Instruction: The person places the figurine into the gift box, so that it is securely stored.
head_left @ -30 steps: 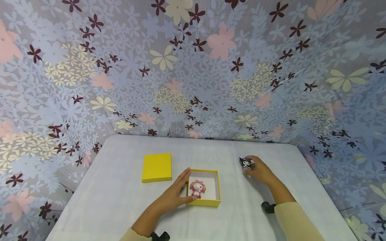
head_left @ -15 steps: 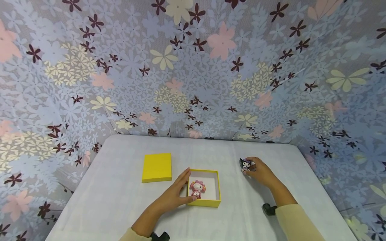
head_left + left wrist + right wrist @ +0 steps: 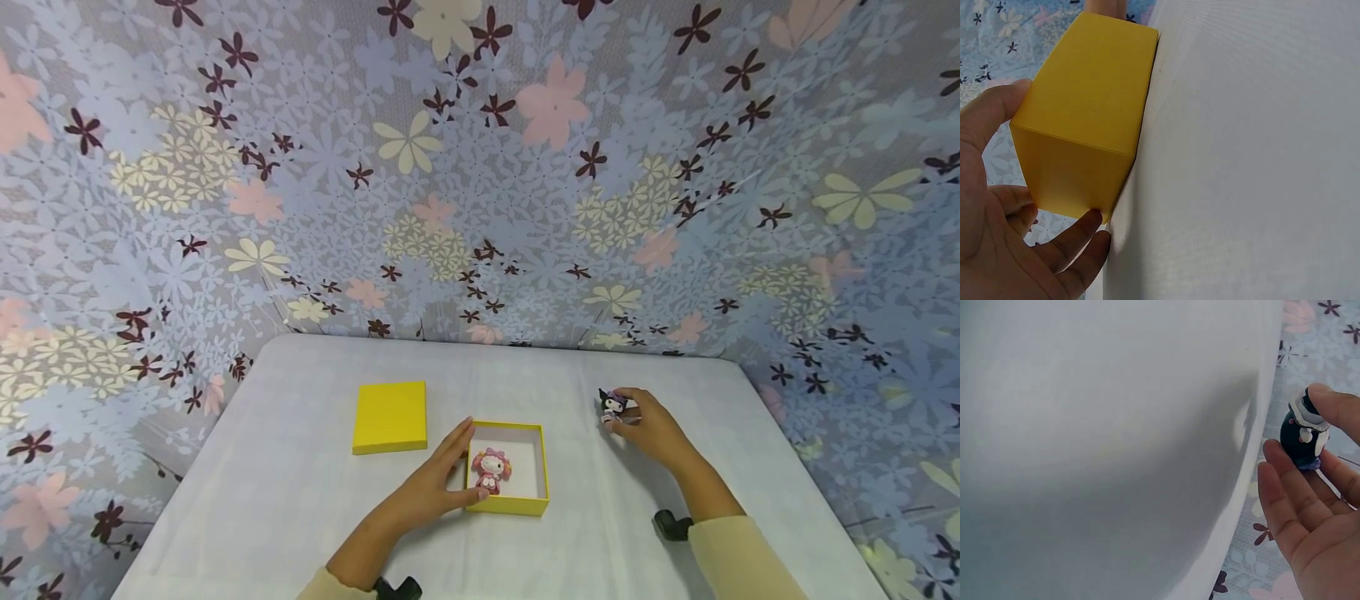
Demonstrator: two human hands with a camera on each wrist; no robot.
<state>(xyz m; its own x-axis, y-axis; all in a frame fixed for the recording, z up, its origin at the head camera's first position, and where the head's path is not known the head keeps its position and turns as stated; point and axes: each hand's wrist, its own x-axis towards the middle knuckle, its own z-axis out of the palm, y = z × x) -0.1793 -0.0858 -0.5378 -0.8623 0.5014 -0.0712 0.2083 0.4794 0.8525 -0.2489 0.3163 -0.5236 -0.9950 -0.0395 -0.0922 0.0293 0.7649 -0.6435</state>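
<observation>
My left hand (image 3: 431,482) holds the open yellow box (image 3: 545,467) at its left side, thumb at the near corner and fingers along the side. Its yellow outer walls (image 3: 1085,81) fill the upper left of the left wrist view. Inside, against the left part of the white bottom, lies a pink figurine (image 3: 491,472) with a bow. To the right, my right hand (image 3: 655,427) pinches a small black-and-white figurine (image 3: 612,406) with pointed ears. The right wrist view shows this figurine (image 3: 1302,434) between thumb and fingertips, its dark back towards the camera.
A yellow box lid (image 3: 390,418) lies flat to the left of the box, farther back. All of this is on a table (image 3: 300,467) under a white cloth, with a floral-patterned backdrop (image 3: 480,208) behind it.
The black-and-white figurine has tilted slightly in my right hand and shifted a little to the right. My left hand, the box and the pink figurine stay in place.
</observation>
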